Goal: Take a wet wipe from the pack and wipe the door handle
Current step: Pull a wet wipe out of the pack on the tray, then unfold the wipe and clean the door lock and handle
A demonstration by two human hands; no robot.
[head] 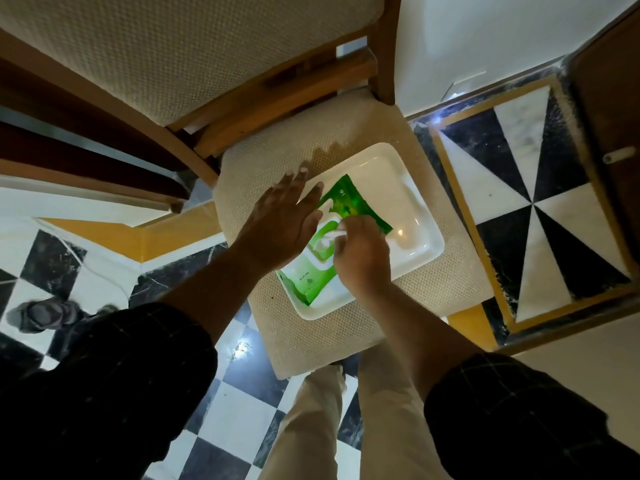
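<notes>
The green wipe pack lies in a white tray on a beige chair seat — checkered black-and-white floor below. My left hand presses flat, fingers spread; my right hand pinches a white wipe at the opening.

One pack, one tray, one chair, two hands.

We see the tray on the chair seat, toward its back-right corner. Wipe pack lies in the tray, diagonal, along the tray's left edge. Left hand sits flat over the pack's left side; right hand on its middle, pinching a wipe. Chair back behind the tray. Door right of the chair.
</notes>
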